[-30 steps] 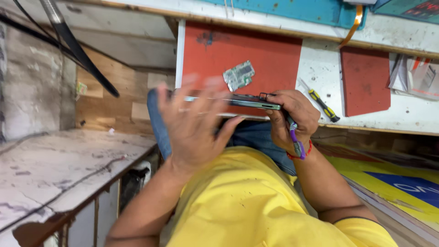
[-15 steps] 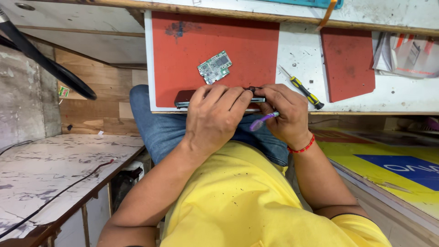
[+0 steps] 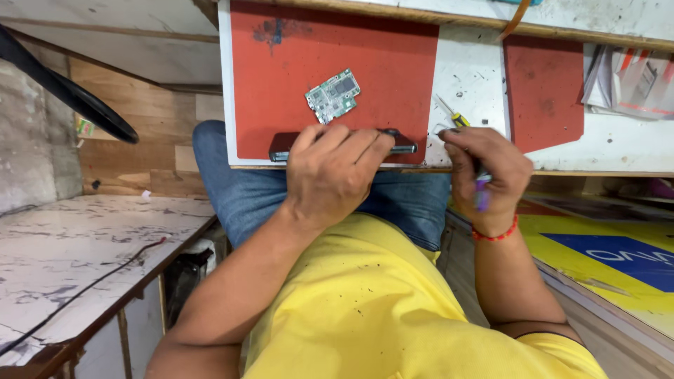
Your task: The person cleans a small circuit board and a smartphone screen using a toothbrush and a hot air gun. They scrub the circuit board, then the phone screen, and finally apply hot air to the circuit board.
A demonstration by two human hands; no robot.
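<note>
The left hand (image 3: pixel 335 175) is pressing down on a dark phone body (image 3: pixel 281 149) lying along the near edge of the red work mat (image 3: pixel 281 84), fingers laid flat and close together over it, apparently pinning it against sliding. The right hand (image 3: pixel 484 175) is curling shut around a purple-handled tool (image 3: pixel 481 198), held just off the mat's right edge. A green circuit board (image 3: pixel 333 95) is sitting apart on the mat, clear of the hands. A yellow-handled screwdriver (image 3: pixel 453 116) is lying on the white benchtop (image 3: pixel 618 151).
</note>
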